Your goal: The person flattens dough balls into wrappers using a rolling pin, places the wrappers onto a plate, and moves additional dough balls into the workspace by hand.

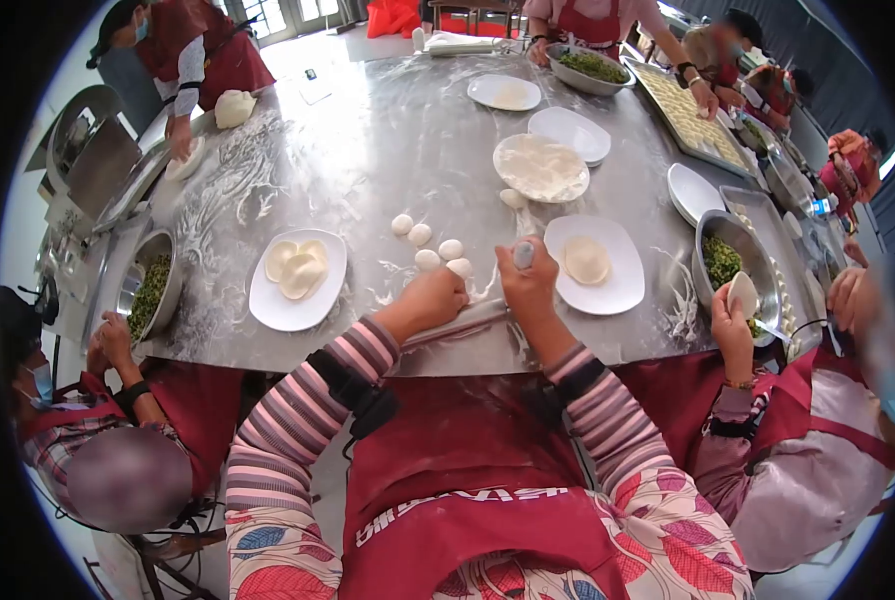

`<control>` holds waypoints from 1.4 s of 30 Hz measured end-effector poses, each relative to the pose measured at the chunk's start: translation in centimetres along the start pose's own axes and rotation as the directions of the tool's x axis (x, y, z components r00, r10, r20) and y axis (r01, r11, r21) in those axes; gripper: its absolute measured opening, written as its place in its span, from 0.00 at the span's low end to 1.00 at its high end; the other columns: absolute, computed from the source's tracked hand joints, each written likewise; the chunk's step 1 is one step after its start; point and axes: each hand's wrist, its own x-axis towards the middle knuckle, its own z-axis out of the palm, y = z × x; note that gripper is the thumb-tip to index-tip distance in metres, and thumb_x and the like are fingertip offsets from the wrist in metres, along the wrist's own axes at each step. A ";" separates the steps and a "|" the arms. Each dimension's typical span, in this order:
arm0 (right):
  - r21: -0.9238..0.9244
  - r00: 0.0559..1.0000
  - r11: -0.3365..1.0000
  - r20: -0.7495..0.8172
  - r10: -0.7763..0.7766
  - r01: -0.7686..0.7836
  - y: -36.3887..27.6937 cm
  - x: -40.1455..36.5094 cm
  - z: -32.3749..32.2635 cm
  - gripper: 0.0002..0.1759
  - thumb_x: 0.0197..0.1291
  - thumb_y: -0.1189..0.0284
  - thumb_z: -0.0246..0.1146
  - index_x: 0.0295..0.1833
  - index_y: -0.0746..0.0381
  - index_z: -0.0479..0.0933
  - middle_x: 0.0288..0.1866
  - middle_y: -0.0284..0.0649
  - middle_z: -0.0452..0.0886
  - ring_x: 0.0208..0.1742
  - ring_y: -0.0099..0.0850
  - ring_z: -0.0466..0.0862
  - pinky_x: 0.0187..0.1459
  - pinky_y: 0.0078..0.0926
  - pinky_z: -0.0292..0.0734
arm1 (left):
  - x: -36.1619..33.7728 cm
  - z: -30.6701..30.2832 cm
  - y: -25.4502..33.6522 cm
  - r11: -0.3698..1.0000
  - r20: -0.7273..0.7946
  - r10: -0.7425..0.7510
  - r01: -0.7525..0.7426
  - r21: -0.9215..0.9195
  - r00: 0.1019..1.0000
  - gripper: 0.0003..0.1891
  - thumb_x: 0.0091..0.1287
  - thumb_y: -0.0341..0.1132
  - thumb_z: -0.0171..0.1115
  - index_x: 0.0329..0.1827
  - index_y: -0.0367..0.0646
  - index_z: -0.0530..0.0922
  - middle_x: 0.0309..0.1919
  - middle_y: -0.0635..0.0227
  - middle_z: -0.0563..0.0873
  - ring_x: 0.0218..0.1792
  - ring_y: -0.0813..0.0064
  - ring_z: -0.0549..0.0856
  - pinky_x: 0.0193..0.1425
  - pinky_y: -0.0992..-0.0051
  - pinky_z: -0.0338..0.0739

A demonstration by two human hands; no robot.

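My left hand (434, 303) is closed, its fingers curled down near the tabletop beside several small dough balls (451, 249); what it holds, if anything, is hidden. My right hand (531, 285) wraps round a tool whose rounded grey end (524, 254) sticks out above the fist; the rest of it is hidden. Between the hands a pale, floury bar-like strip (460, 326) runs along the front edge of the table. Right of my right hand, a white plate (623, 275) holds one round dough wrapper (587, 260). Further left, another plate (268, 300) carries several overlapping wrappers (298, 268).
A floury plate (542, 167) and other white plates stand further back on the metal table (368, 150). Bowls of green filling (723, 262) are at both sides. A tray of small dough pieces (688, 115) lies at the back right. Co-workers stand around the table; one holds a wrapper (742, 294).
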 end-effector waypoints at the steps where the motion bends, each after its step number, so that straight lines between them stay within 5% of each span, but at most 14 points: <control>1: -0.005 1.000 1.000 -0.005 -0.005 0.005 -0.2 -0.1 -0.3 0.12 0.46 0.75 0.67 0.34 0.63 0.70 0.22 0.45 0.75 0.22 0.40 0.77 0.26 0.31 0.71 | 0.3 0.0 0.1 0.999 0.017 0.016 -0.016 -0.032 1.000 0.08 0.51 0.33 0.62 0.29 0.37 0.81 0.24 0.55 0.83 0.28 0.62 0.82 0.34 0.68 0.75; 5: -0.066 0.999 0.997 -0.026 -0.043 0.042 -1.2 -3.6 -2.9 0.13 0.46 0.74 0.68 0.33 0.64 0.70 0.22 0.46 0.75 0.23 0.42 0.77 0.27 0.33 0.71 | -0.1 0.5 -0.7 0.987 0.027 0.158 -0.157 -0.014 0.987 0.05 0.51 0.31 0.61 0.26 0.38 0.78 0.23 0.57 0.81 0.28 0.63 0.81 0.34 0.69 0.74; 10: 0.019 0.993 0.993 -0.003 0.117 -0.116 -1.4 -5.2 -3.7 0.14 0.46 0.74 0.68 0.34 0.66 0.70 0.23 0.48 0.75 0.23 0.46 0.76 0.28 0.35 0.72 | -0.8 -0.5 -1.0 0.986 0.116 0.007 0.012 -0.164 0.993 0.05 0.50 0.31 0.61 0.28 0.38 0.78 0.24 0.56 0.82 0.29 0.61 0.82 0.34 0.67 0.74; 12: -0.130 0.997 0.990 -0.047 -0.065 0.059 0.1 -1.9 -1.3 0.14 0.46 0.74 0.68 0.34 0.65 0.70 0.23 0.47 0.75 0.22 0.46 0.76 0.27 0.34 0.72 | -0.4 -0.3 -0.7 0.988 0.169 -0.015 0.041 -0.147 0.985 0.06 0.51 0.30 0.61 0.30 0.37 0.78 0.25 0.57 0.82 0.30 0.63 0.81 0.34 0.68 0.74; 14: -0.085 0.999 0.995 -0.029 -0.045 0.042 -0.3 0.0 0.1 0.13 0.46 0.74 0.68 0.33 0.65 0.70 0.23 0.47 0.75 0.22 0.45 0.76 0.27 0.33 0.72 | 0.7 0.7 -1.1 0.995 0.001 0.087 -0.087 -0.054 0.996 0.07 0.52 0.31 0.61 0.31 0.37 0.78 0.27 0.56 0.82 0.31 0.62 0.82 0.34 0.68 0.74; 16: -0.046 0.999 0.998 0.008 -0.037 0.038 -0.3 0.2 0.0 0.13 0.47 0.74 0.67 0.32 0.65 0.69 0.23 0.47 0.76 0.21 0.44 0.76 0.26 0.32 0.72 | 0.9 0.0 -0.8 0.993 0.024 0.081 -0.079 -0.083 0.996 0.08 0.52 0.31 0.60 0.32 0.37 0.78 0.28 0.54 0.82 0.32 0.62 0.82 0.35 0.68 0.74; 18: -0.226 0.977 0.952 0.009 -0.212 0.208 0.1 -2.2 -1.8 0.13 0.47 0.75 0.67 0.30 0.66 0.68 0.24 0.49 0.75 0.21 0.43 0.76 0.26 0.30 0.71 | 0.4 -0.5 -1.1 0.991 0.168 0.129 -0.131 0.005 0.977 0.07 0.52 0.31 0.60 0.31 0.37 0.78 0.27 0.55 0.82 0.32 0.62 0.82 0.35 0.68 0.74; 20: 0.054 0.997 0.995 0.020 0.078 -0.079 -1.3 -4.9 -3.8 0.14 0.47 0.74 0.67 0.30 0.66 0.67 0.24 0.49 0.75 0.21 0.44 0.76 0.26 0.31 0.71 | 0.2 -1.1 -1.7 0.992 0.122 0.130 -0.130 -0.006 0.984 0.06 0.52 0.31 0.59 0.29 0.37 0.78 0.27 0.55 0.82 0.32 0.63 0.82 0.35 0.68 0.74; 22: 0.044 0.994 0.993 0.025 0.108 -0.109 -0.4 -5.0 -3.5 0.15 0.47 0.74 0.68 0.30 0.67 0.67 0.24 0.50 0.75 0.23 0.45 0.76 0.27 0.32 0.72 | -0.5 -1.1 -1.6 0.990 0.229 0.069 -0.038 -0.138 0.971 0.06 0.52 0.31 0.59 0.29 0.37 0.78 0.27 0.56 0.82 0.32 0.62 0.82 0.35 0.67 0.74; 24: -0.110 1.000 0.994 -0.013 -0.025 0.023 0.0 -2.0 -1.5 0.15 0.46 0.73 0.68 0.32 0.68 0.69 0.25 0.51 0.76 0.25 0.48 0.77 0.28 0.34 0.72 | 0.0 -0.3 -1.3 0.997 0.242 0.066 -0.054 -0.056 0.968 0.07 0.52 0.32 0.59 0.31 0.37 0.77 0.28 0.54 0.82 0.32 0.61 0.82 0.36 0.67 0.74; 28: -0.065 0.996 0.996 0.061 0.071 -0.067 0.0 0.0 0.1 0.15 0.46 0.73 0.67 0.36 0.68 0.71 0.26 0.53 0.76 0.27 0.50 0.77 0.29 0.37 0.72 | 1.3 0.4 -0.9 0.999 0.023 0.038 -0.038 -0.007 0.999 0.10 0.52 0.35 0.59 0.32 0.37 0.77 0.29 0.52 0.81 0.33 0.58 0.81 0.36 0.67 0.73; 30: -0.139 1.000 0.990 -0.018 -0.001 -0.001 0.5 -2.1 -1.2 0.15 0.47 0.73 0.67 0.37 0.68 0.71 0.27 0.53 0.77 0.28 0.51 0.78 0.30 0.38 0.72 | 0.5 -0.6 -0.8 0.985 0.208 0.120 -0.143 0.101 0.971 0.10 0.51 0.34 0.59 0.31 0.36 0.76 0.28 0.53 0.81 0.32 0.58 0.80 0.35 0.66 0.72; 32: -0.031 0.999 0.999 0.002 0.033 -0.033 -2.0 -4.5 -3.9 0.14 0.46 0.73 0.67 0.34 0.67 0.70 0.26 0.51 0.77 0.28 0.49 0.78 0.31 0.36 0.73 | -0.1 -0.9 -1.7 0.993 0.166 0.098 -0.107 0.044 0.981 0.10 0.51 0.34 0.59 0.30 0.35 0.76 0.27 0.52 0.81 0.31 0.59 0.80 0.34 0.66 0.71; 42: -0.139 0.997 0.989 -0.052 -0.061 0.053 -1.6 -1.0 -1.2 0.13 0.46 0.74 0.68 0.34 0.65 0.70 0.21 0.49 0.75 0.23 0.48 0.77 0.27 0.36 0.72 | 1.3 -0.3 -0.6 1.000 0.101 0.001 0.000 -0.011 0.995 0.11 0.54 0.33 0.57 0.34 0.33 0.76 0.26 0.50 0.80 0.31 0.58 0.81 0.38 0.64 0.73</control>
